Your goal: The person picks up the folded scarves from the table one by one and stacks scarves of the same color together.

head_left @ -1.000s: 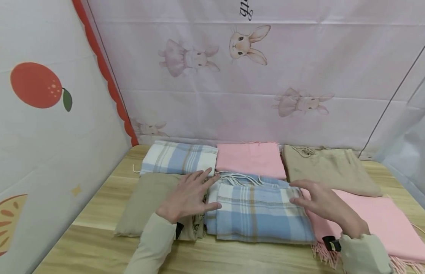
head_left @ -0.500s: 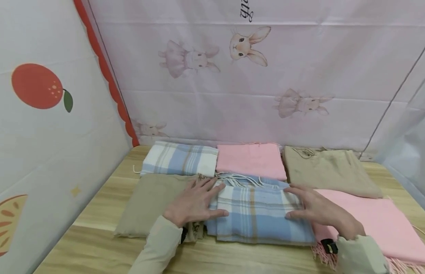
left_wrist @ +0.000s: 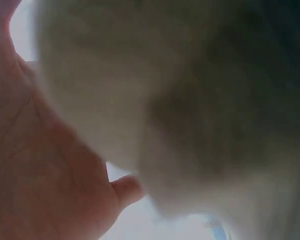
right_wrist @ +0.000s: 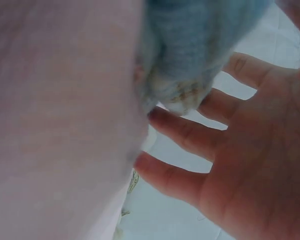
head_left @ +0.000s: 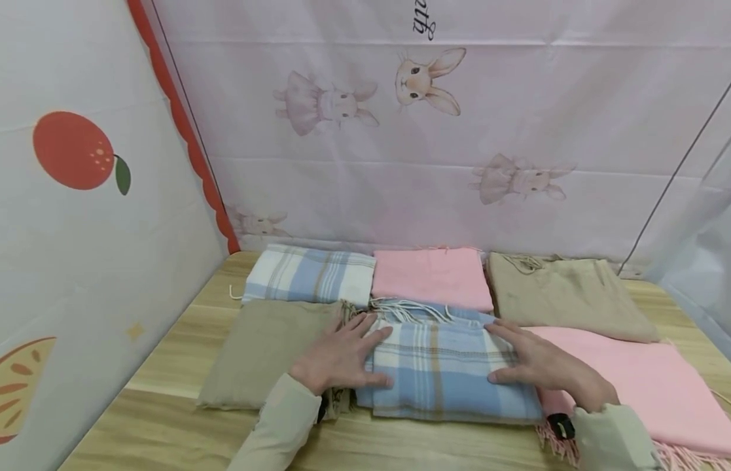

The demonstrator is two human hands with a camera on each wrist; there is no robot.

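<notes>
A folded blue-and-white plaid scarf (head_left: 438,376) with pale fringe lies at the front middle of the table. My left hand (head_left: 341,356) rests at its left end, fingers spread and thumb on the cloth. On the opposite end lies my right hand (head_left: 542,366), thumb and fingertips touching the top. In the right wrist view, the straight fingers (right_wrist: 182,130) reach the edge of the blue plaid cloth (right_wrist: 190,50), with pink cloth filling the left side. Blurred beige cloth (left_wrist: 99,75) hides most of the left wrist view beside the left palm (left_wrist: 44,170).
A beige folded scarf (head_left: 265,353) lies front left and a pink fringed one (head_left: 630,386) front right. Behind are another plaid scarf (head_left: 309,275), a pink one (head_left: 430,278) and a beige one (head_left: 568,294). A printed fabric wall (head_left: 365,183) stands behind the table.
Both hands have shifted inward over the plaid scarf, the left one rightward and the right one slightly leftward. The scarf itself has stayed nearly in place.
</notes>
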